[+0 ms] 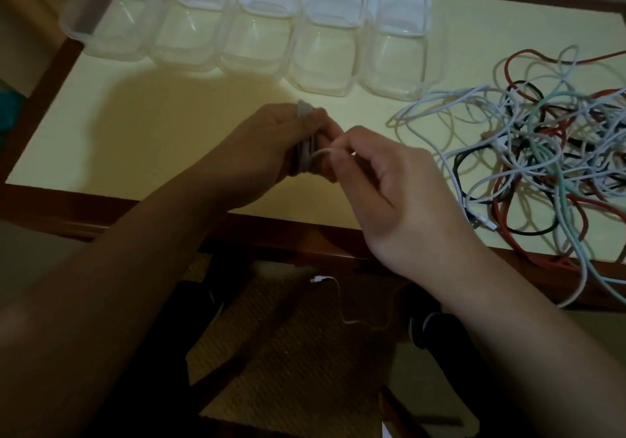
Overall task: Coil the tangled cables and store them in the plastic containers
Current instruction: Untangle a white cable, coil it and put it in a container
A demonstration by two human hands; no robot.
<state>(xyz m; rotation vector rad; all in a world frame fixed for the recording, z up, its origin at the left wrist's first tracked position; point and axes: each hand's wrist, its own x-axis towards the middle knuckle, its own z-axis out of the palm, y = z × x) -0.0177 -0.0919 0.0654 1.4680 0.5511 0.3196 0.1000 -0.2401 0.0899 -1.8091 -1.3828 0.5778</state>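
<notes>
Five clear containers [318,31] stand in a row along the desk's [135,132] far edge, from the far left corner toward the middle, each touching the next; the leftmost one [98,20] overhangs the left edge. Their lids look open and tipped back, though the blur makes that uncertain.

Near the front edge, at mid-desk, the left hand [271,146] holds a small grey coil [306,156], its fingers curled round the loops, with a cable end [302,107] poking up above the knuckles. Just to its right, the right hand [389,183] pinches the free strand [321,153] of the same cable between thumb and fingertips, right where it meets the coil; the two hands nearly touch. Below the front edge, the cable's loose tail [333,288] hangs down, ending in a white plug over the woven floor mat [288,353].

On the desk's right side, a tangle [542,153] of white, red, black and pale green cables spreads from the right edge toward the middle, and some strands spill over the front edge near the right corner.
</notes>
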